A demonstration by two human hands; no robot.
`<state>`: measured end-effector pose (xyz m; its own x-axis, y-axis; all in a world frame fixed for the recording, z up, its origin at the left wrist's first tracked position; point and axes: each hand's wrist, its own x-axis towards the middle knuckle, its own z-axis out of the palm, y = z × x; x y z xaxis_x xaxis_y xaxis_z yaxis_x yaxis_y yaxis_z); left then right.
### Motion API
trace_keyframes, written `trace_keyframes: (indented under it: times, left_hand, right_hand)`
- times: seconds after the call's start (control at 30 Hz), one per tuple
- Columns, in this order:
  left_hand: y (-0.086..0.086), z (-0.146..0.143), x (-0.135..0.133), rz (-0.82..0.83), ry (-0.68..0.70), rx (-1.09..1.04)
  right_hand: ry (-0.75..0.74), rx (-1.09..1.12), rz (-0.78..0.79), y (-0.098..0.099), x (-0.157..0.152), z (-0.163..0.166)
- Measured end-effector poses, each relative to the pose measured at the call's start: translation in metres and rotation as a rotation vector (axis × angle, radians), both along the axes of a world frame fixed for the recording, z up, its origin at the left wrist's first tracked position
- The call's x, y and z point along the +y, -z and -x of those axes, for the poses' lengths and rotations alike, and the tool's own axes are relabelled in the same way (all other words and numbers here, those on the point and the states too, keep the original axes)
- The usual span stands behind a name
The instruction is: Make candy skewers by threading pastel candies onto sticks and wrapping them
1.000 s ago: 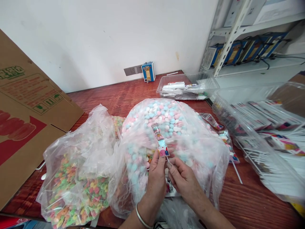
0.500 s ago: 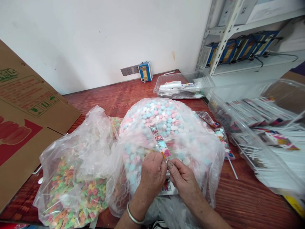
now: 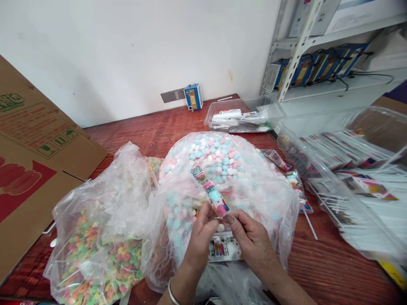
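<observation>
Over the middle of the table (image 3: 337, 267), in front of the large clear bag (image 3: 267, 203) of pink, blue and white candies, a slim printed packet (image 3: 213, 195) is held up at a slant, its top leaning to the left and its lower end in the right hand (image 3: 252, 237). The right thumb and forefinger are pinched together on that lower end, much as they were half a second ago. The left hand (image 3: 200, 239) has changed more: then it was a closed fist pressed up against the right fingertips, and now it has loosened, with thumb and forefinger parted and the other fingers loosely curled. The left forefinger lies right by the packet's lower edge; whether it touches cannot be told. The packet leans further left than before, and its top has shifted that way too. Between the wrists, a white printed card (image 3: 224, 248) shows more fully than it did. Round about, things lie as they were: the bag of colourful ring candies (image 3: 125, 207) on the left, a packet on a white stick (image 3: 310, 225) to the right of the large bag, and the clear tub (image 3: 352, 207) of packets and sticks beyond it.
</observation>
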<state>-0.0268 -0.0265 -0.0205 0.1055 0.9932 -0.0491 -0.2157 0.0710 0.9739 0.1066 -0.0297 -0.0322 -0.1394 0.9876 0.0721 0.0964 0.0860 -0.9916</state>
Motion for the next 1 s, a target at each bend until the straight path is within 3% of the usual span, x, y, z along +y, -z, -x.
trace_keyframes:
  times: [0.1, 0.2, 0.3, 0.4, 0.53, 0.77, 0.87, 1.0]
  left_hand:
    - [-0.011, -0.003, 0.008, 0.181, -0.065, -0.558]
    - [-0.016, -0.007, 0.015, 0.287, -0.195, -0.678]
    - [-0.015, -0.010, 0.015, 0.325, -0.227, -0.609]
    - [-0.017, -0.013, 0.011, 0.289, -0.136, -0.509]
    - [-0.022, -0.015, 0.005, 0.210, 0.006, -0.353]
    - [-0.003, -0.019, 0.003, 0.138, -0.193, -0.119]
    - [0.002, -0.019, 0.002, 0.114, -0.214, -0.002]
    - [0.001, -0.018, 0.003, 0.067, -0.212, 0.101]
  right_hand:
    - [-0.095, 0.046, 0.071, 0.001, -0.004, 0.003]
    - [-0.059, -0.099, 0.021, 0.003, -0.010, 0.007]
    - [0.152, -0.365, -0.226, 0.003, -0.010, 0.007]
    - [0.185, -0.457, -0.400, -0.001, -0.004, 0.004]
    - [0.180, -0.411, -0.345, -0.004, 0.002, 0.003]
    - [0.122, -0.437, -0.385, -0.007, 0.003, 0.006]
    - [0.199, -0.494, -0.385, -0.007, 0.004, 0.009]
    - [0.258, -0.596, -0.553, -0.006, 0.008, 0.010]
